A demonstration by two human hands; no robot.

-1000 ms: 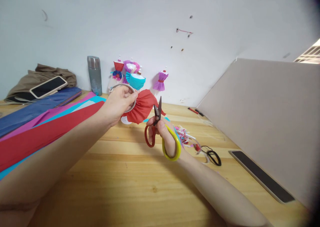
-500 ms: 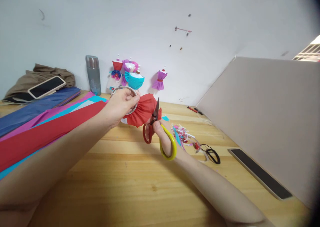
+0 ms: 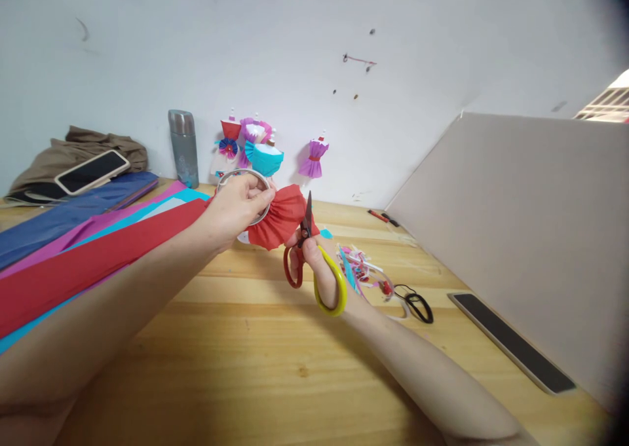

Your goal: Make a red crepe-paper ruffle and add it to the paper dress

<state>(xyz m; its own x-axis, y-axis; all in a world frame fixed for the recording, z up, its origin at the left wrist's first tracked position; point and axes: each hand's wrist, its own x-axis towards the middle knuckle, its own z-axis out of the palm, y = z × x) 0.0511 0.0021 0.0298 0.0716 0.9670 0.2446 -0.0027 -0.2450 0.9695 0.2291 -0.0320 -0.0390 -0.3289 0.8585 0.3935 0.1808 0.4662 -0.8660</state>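
Observation:
Gathered red crepe paper (image 3: pixel 280 218) fans out in pleats from my left hand (image 3: pixel 240 207), whose fingers pinch it at the narrow end. A pale round ring (image 3: pixel 266 214) circles the fingers of that hand; its kind is unclear. My right hand (image 3: pixel 314 256) grips scissors (image 3: pixel 328 295) with one yellow and one red handle loop. Their dark blades point upward at the right edge of the red paper. Whether the blades are parted there is hard to see. Behind my left hand stand small dress figures, among them a turquoise one (image 3: pixel 266 160) and a purple one (image 3: pixel 314 158).
Red, blue and pink paper sheets (image 3: pixel 98 249) lie under my left forearm. A grey bottle (image 3: pixel 183 148), a phone (image 3: pixel 92 171) and brown cloth (image 3: pixel 105 141) are behind. Right of my hand are paper scraps (image 3: pixel 361 266), a black band (image 3: pixel 419 307) and a long dark strip (image 3: pixel 511 341).
The scissors have shifted slightly, with the red loop a little lower and the blade tip slightly to the left. My left hand and the red paper stay almost still.

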